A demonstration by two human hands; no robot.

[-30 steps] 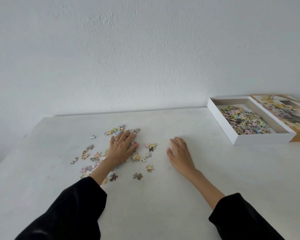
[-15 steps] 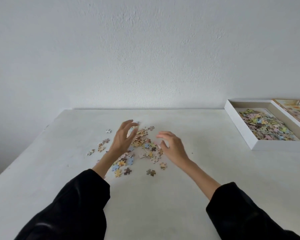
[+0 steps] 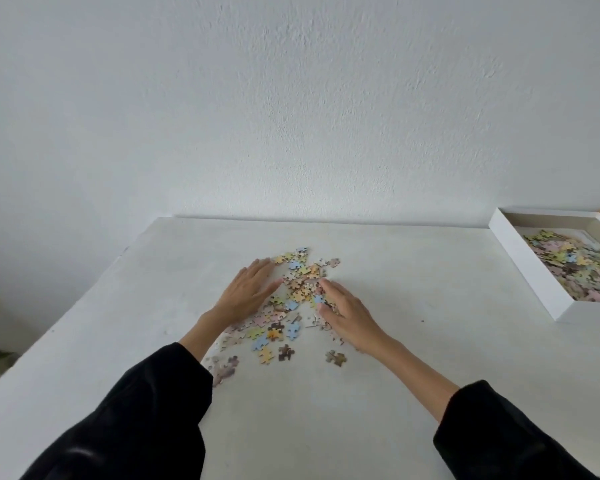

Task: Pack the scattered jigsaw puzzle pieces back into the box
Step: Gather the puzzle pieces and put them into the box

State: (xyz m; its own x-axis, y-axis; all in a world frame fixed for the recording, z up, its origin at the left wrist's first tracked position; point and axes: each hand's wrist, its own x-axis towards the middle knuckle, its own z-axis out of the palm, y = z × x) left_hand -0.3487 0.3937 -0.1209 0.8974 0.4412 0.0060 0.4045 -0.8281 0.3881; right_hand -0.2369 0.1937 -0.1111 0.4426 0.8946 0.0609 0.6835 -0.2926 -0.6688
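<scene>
Here, both hands rest on the white table (image 3: 413,375) with fingers straight and holding nothing. The left hand (image 3: 248,294) lies flat against the left flank of the loose jigsaw pieces (image 3: 300,284). The right hand (image 3: 349,315) presses on their right flank, its fingertips over the nearest pieces. A second ago the left hand covered a thin scatter and the right hand lay apart from it; half a second ago both were raised and curled. They are now back down, and the pieces are drawn into a denser heap between them. The gathering stroke thus appears nearly done, and a two-handed scoop seems the likely next step. A few stray pieces (image 3: 336,357) lie nearer the person, outside the heap. The open box (image 3: 532,268), well apart at far right, already holds many packed pieces (image 3: 575,268).
</scene>
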